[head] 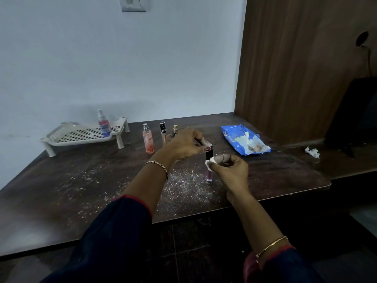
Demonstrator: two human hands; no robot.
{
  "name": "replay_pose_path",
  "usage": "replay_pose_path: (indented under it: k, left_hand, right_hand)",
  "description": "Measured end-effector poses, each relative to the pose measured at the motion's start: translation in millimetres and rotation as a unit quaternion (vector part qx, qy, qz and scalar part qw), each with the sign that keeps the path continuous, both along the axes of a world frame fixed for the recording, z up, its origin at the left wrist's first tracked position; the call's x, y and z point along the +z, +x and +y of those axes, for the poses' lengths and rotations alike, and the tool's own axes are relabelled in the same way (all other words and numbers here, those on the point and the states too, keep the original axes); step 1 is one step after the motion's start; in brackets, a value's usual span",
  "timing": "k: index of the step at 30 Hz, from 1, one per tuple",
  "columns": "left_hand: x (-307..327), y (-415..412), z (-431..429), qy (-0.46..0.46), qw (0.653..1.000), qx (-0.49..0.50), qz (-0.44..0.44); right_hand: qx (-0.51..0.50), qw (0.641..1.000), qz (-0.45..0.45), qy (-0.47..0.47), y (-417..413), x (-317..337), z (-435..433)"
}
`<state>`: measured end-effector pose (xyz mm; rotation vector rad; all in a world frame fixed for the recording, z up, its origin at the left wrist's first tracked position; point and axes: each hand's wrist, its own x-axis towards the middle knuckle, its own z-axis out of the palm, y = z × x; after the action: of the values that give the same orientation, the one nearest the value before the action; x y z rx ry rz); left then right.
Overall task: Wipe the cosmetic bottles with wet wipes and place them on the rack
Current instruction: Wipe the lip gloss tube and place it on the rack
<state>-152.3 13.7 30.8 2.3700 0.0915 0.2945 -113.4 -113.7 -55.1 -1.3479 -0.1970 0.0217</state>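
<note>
Sitting at about 10 o'clock is the white rack (81, 134) with one spray bottle (104, 123) on it. At center the left hand (184, 142) pinches the black cap of a lip gloss tube (209, 166), standing upright on the table (81, 180). Right hand (229, 169) has fingers curled around a wet wipe (210, 161) pressed against the tube; wipes pack (244, 139) at 2 o'clock.

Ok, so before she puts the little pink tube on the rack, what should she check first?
1. Pink tube held steady: ok, left hand pinches its black cap.
2. Wipe touching tube: ok, right hand presses it there.
3. Tube wiped all round: cannot tell.
4. Room on rack: ok, only one spray bottle stands there.
5. Path to the rack: not ok, peach bottle stands between.
</note>
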Motion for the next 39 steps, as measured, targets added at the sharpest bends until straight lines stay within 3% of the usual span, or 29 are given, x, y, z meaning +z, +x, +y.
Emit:
replay_pose_path:
  k: [11,18,24,30,39]
  left_hand:
    - [0.3,-0.5,0.9,0.009,1.000,-0.001,0.000]
    - [0.7,-0.6,1.9,0.018,1.000,-0.012,0.015]
    - [0.0,1.3,3.5,-0.003,1.000,-0.014,0.023]
    - [-3.6,-1.7,10.0,0.002,1.000,-0.008,0.015]
    - [-11.1,-22.6,21.5,0.085,0.996,0.021,-0.008]
  right_hand:
    - [0.022,0.999,-0.031,0.004,4.8,-6.5,-4.4]
    - [0.125,0.992,0.027,-0.007,20.3,-3.8,-19.3]
    - [0.085,0.995,-0.056,0.015,29.2,16.1,-9.8]
    - [0.104,0.991,-0.034,-0.071,22.9,-10.0,-15.5]
    - [0.071,0.970,-0.138,-0.186,13.9,-4.2,-11.1]
